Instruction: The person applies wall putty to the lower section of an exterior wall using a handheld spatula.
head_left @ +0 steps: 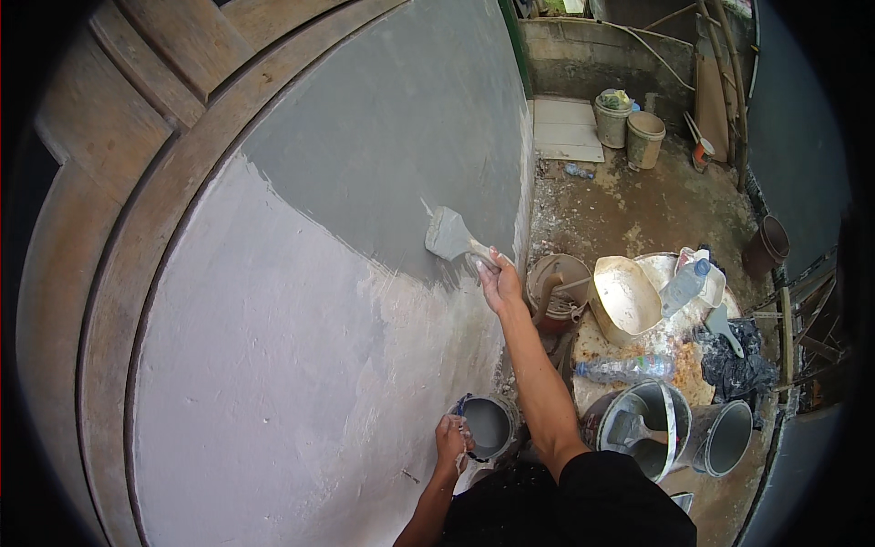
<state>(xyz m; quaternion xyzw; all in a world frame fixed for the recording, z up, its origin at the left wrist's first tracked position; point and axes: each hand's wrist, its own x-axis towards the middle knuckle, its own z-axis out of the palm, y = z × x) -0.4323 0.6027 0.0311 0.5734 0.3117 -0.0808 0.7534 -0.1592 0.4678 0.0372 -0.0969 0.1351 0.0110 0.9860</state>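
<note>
My right hand (499,281) grips the handle of a wide paintbrush (447,234), its bristles coated in grey and laid against the wall (273,365). Grey paint covers the upper part of that wall; the lower part is pale and whitish, with a ragged border between them just below the brush. Lower down, close to the wall, my left hand (451,445) is closed on the rim of a small paint bucket (490,427) with grey paint inside. Part of the bucket's outside is hidden by my hand and clothing.
A round stained tabletop (597,351) at the right bears a cut plastic container (626,296), clear bottles and a second brush (725,330). A larger bucket (652,401) with a brush inside stands nearer me. Wooden frame panels (137,228) border the wall at left.
</note>
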